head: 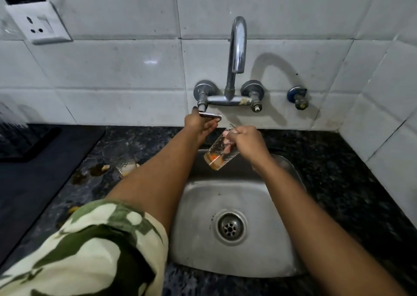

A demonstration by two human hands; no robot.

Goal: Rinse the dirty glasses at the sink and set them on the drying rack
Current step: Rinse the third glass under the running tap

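Camo sleeve point(90, 250) nearest; left hand point(199, 124) gripping tap lever point(209, 115); right hand point(246, 141) clamping tilted glass point(220, 151) over sink point(282, 262) back edge.

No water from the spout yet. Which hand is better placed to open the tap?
Left. The left hand already grips the tap lever, while the right hand is busy holding the dirty glass over the sink below the spout.
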